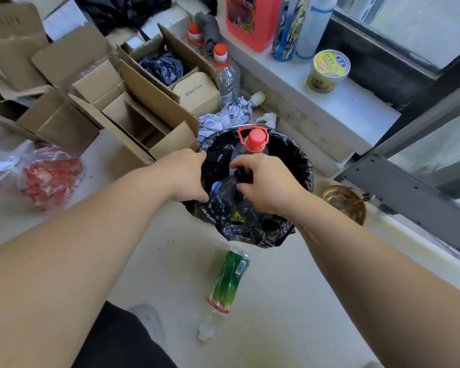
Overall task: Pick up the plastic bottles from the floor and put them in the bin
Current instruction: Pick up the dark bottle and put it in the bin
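A bin lined with a black bag [298, 166] stands on the floor ahead of me. A large clear bottle with a red cap and red handle ring [254, 140] stands upright inside it. My right hand [266, 184] is over the bin, fingers closed on a dark bottle top [243, 173] inside. My left hand [186, 176] grips the bag's left rim. A green-labelled plastic bottle [229, 280] lies on the floor in front of the bin, neck toward me. Two clear bottles with orange caps [225, 73] stand behind the cardboard boxes.
Open cardboard boxes [133, 102] crowd the floor at left. A red plastic bag [48, 176] lies at far left. A window ledge [356, 107] at right carries a red jug, spray cans and a noodle cup. A brass bowl [345, 203] sits right of the bin.
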